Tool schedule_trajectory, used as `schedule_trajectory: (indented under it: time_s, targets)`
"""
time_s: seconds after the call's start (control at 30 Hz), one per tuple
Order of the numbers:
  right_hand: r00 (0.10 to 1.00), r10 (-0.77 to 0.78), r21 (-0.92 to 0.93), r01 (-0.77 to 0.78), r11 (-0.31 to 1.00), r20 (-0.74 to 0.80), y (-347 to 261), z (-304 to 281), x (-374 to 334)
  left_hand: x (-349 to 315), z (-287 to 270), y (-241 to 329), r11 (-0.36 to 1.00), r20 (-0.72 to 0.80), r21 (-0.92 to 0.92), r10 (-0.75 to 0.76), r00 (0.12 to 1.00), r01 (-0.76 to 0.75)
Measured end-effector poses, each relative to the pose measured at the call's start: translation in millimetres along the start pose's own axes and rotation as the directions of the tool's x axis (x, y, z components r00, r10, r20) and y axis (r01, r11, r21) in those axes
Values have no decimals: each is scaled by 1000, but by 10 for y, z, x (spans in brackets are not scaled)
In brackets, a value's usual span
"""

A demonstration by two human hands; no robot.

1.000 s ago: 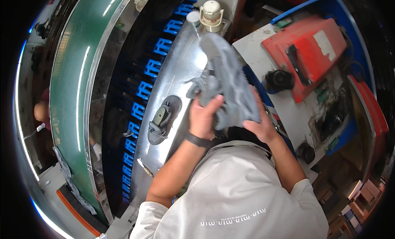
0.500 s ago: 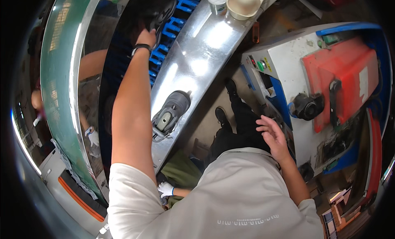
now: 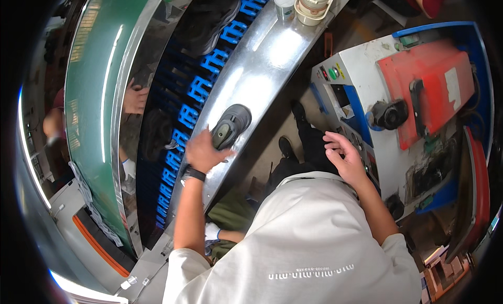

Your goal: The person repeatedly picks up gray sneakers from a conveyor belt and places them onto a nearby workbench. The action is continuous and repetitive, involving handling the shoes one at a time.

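Note:
A grey shoe (image 3: 237,118) lies on the shiny metal ledge, with a greenish last (image 3: 223,135) showing in its opening. My left hand (image 3: 203,151), slightly blurred, is at the heel end with thumb and fingers apart on either side; whether it presses on the shoe I cannot tell. Farther off, a dark shoe (image 3: 212,31) rests on the blue-and-black conveyor. Another dark shoe (image 3: 156,134) sits on the conveyor left of my wrist. My right hand (image 3: 343,156) hangs in the air before my waist, fingers loosely stretched and holding nothing.
The metal ledge (image 3: 262,68) carries a cup (image 3: 284,4) and a cream lidded container (image 3: 313,6) at its far end. A machine with a red cover (image 3: 427,89) stands to my right. Beyond the conveyor runs a green panel (image 3: 99,105). Another person's gloved hand (image 3: 211,231) shows below.
My left hand has left the dark shoe on the conveyor and come back toward me to the grey shoe. My right hand stays nearly in place. The view has shifted a little.

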State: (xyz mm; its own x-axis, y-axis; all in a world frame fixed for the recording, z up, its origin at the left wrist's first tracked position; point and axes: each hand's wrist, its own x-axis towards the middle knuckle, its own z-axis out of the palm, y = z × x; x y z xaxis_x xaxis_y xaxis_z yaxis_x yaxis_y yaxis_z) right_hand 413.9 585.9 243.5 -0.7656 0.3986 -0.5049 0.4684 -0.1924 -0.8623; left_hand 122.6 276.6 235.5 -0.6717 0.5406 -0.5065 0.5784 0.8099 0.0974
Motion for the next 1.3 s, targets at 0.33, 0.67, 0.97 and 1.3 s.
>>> schedule_trajectory:
  time_s: [0.33,0.67,0.97,1.3]
  targets:
    - [990,-92,-238,116,964,108,125,359,-959,157,595,45,984,-173,-76,-172,970,161]
    - [981,188,146,-181,973,-38,534,3,-1762,-1044,205,845,885,-522,-205,264,811,-419]
    - [997,-27,892,-50,450,69,309,-666,-2690,-1887,-463,2872,103,-472,394,875,-105,-914]
    - [425,-87,71,342,937,-901,716,-2731,-3306,-1873,545,2538,477,-610,-389,507,609,-788]
